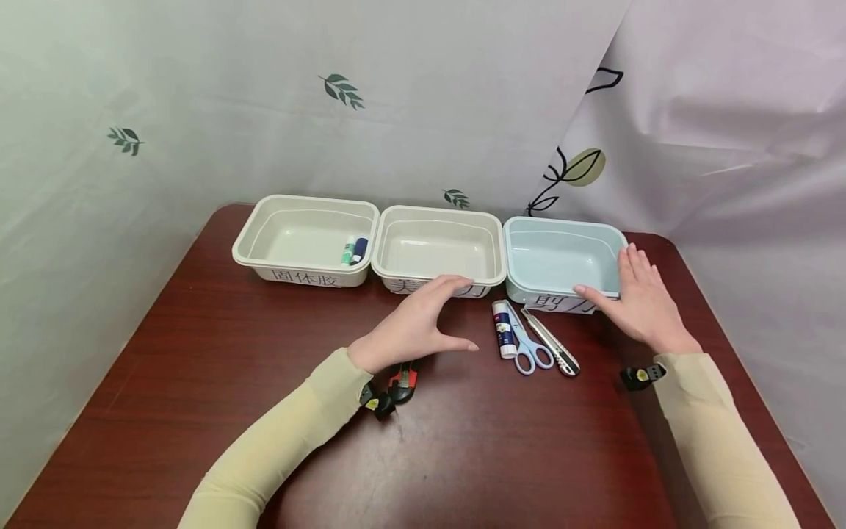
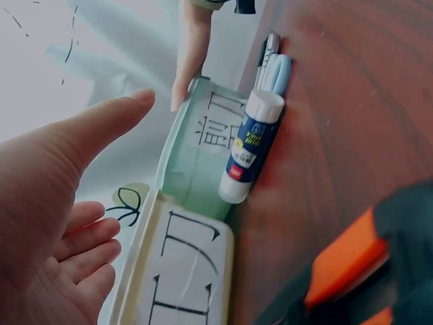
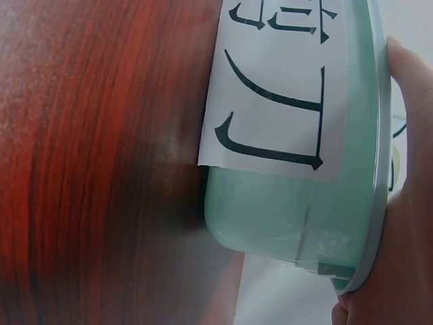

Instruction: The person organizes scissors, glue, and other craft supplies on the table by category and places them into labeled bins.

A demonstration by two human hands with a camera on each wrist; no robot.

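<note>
My left hand (image 1: pixel 413 323) is held over the table in front of the middle beige bin (image 1: pixel 439 283), thumb and fingers spread apart with nothing between them. Under its wrist lies a red and black utility knife (image 1: pixel 403 383), partly hidden. My right hand (image 1: pixel 644 305) rests at the right front corner of the light blue bin (image 3: pixel 291 217), fingers straight along its side and thumb at the front rim. Before this bin lie a glue stick (image 2: pixel 252 145), light blue scissors (image 1: pixel 527 345) and a white and black utility knife (image 1: pixel 551 344), side by side.
At the left stands another beige bin (image 1: pixel 300 272) holding a green and white glue stick (image 1: pixel 348 250) and a dark blue glue stick (image 1: pixel 360 250). All three bins carry paper labels and form a row near the table's back edge, before a patterned curtain (image 1: pixel 423 110).
</note>
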